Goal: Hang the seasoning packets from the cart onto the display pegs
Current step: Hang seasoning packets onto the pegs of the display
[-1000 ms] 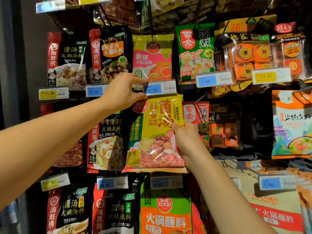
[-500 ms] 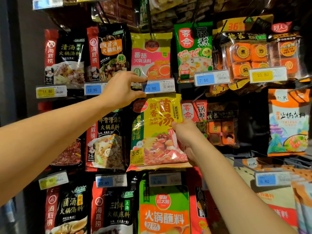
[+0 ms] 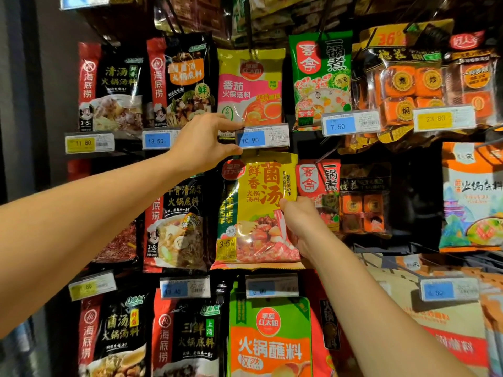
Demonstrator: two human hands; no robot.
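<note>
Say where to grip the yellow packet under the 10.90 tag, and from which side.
Pinch the yellow packet at its right edge, mid-height, coming from the lower right, thumb in front, as the right hand does. It is flat, facing outward; its top sits under the price tag that the left hand pinches, and a black packet crowds its left edge.

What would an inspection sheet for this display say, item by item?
Surface: dark display wall with pegs and price tags.
Job's things: yellow mushroom soup packet, upright just below the 10.90 price tag; whether it is on a peg cannot be told. Cart not in view.
Clutter: nothing seen loose; tomato soup packet above, green dipping sauce packet below.
Hands: left hand pinches the 10.90 price tag; right hand grips that packet's right edge.
Cables: nothing seen.
Surroundings: dark pillar at left.
</note>
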